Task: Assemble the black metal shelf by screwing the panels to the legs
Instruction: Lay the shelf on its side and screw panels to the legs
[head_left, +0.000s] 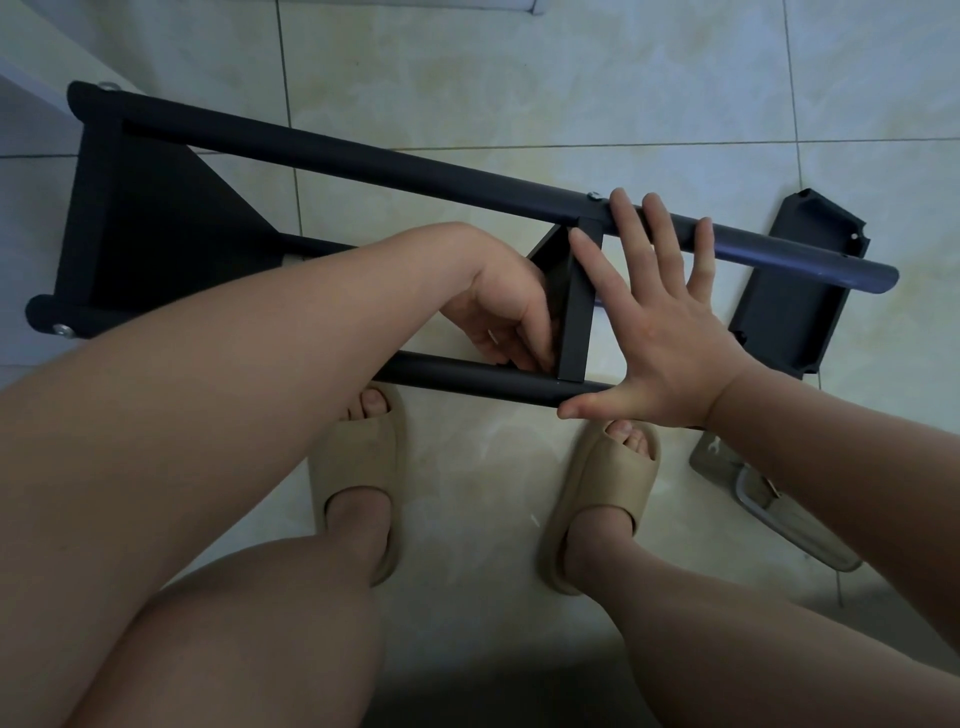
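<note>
While the black shelf (156, 228) lies sideways on the floor tiles (519, 93), right hand (660, 332) braces the middle panel (576, 312) with fingers spread flat and left hand (498, 306) curls behind it at the near leg (467, 376), hold unclear, likely screwing that corner; next needs holes kept aligned.
</note>
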